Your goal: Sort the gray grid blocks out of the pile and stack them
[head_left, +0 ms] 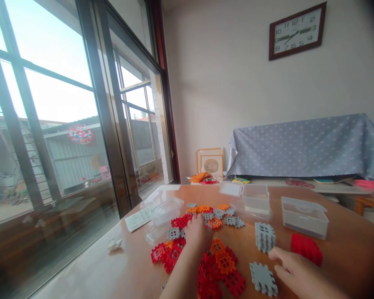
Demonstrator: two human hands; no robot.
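Note:
My left hand is over the loose pile of plastic interlocking tiles, its fingers bent down among red tiles. Whatever it pinches is hidden. Orange window-shaped tiles and more red tiles lie on the near side of the pile. At the right, my right hand has thumb and forefinger apart, with nothing seen between them. Its fingertips are close to a stack of grey tiles and a second grey stack. A stack of red tiles sits just beyond this hand.
On the brown table are a clear open box, another clear box, transparent lids, a paper with writing and a crumpled white scrap. Glass doors stand at left; a cloth-covered object is behind.

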